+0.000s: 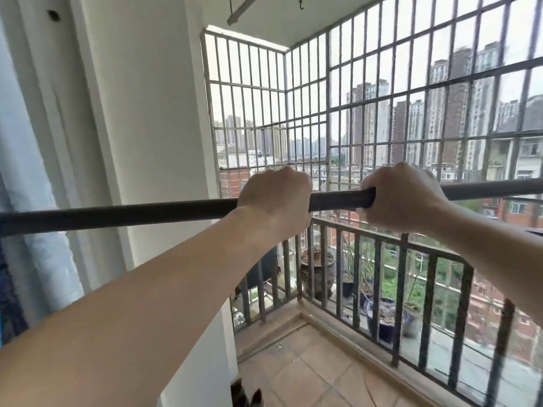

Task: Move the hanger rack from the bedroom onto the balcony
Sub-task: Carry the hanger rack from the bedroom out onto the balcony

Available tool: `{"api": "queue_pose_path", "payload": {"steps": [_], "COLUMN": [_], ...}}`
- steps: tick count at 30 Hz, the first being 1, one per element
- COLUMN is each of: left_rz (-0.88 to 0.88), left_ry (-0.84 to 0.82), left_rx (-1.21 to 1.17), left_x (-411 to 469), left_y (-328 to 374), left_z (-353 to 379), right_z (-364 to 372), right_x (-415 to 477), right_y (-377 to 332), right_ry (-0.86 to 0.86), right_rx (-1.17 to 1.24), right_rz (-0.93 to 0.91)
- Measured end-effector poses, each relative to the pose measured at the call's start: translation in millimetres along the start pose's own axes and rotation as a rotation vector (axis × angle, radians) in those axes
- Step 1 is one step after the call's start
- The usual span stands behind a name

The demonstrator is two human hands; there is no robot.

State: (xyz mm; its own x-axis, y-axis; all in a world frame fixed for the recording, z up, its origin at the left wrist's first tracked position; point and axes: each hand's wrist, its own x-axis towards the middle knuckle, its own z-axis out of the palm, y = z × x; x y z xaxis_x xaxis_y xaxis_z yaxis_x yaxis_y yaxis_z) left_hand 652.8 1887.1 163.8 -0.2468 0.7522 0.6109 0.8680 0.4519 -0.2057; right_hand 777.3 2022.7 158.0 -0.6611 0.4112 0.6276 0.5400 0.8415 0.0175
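Beyond the white wall (152, 113), a small balcony opens with a beige tiled floor (308, 374), a dark metal railing (379, 277) and a tall grey window grille (382, 113) before the city view. Some dark plant pots (385, 324) stand outside the railing.

At chest height, a long dark round metal bar of the hanger rack (117, 214) runs across the view from left to right, slightly rising to the right. Only this top bar is visible; the legs and base are out of view, so I cannot tell if the rack touches the floor. The left hand (274, 198) and the right hand (402, 198) are both closed firmly around the bar, near each other at its middle part, knuckles up.

The bar looks stiff and smooth, so it may turn or slip in loose fingers. Such a rack is probably light but long and awkward, and its ends could hit the wall or the grille. A wider hold, one hand nearer each end, would give better control.
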Motion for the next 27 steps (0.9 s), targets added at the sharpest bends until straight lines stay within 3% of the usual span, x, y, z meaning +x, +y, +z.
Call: {"api": "queue_pose_path", "payload": {"steps": [14, 27], "left_rz": [-0.207, -0.328], "left_ry": [-0.164, -0.089], "left_rx": [0.048, 0.234], "left_x": [28, 35], "left_y": [69, 140], "left_z": [-9, -32], "right_z": [8, -9], "right_x": [13, 6], "right_y": [68, 125], "right_ry": [-0.043, 0.003], "right_rx": [0.132, 0.235], "right_rz": [-0.129, -0.244]}}
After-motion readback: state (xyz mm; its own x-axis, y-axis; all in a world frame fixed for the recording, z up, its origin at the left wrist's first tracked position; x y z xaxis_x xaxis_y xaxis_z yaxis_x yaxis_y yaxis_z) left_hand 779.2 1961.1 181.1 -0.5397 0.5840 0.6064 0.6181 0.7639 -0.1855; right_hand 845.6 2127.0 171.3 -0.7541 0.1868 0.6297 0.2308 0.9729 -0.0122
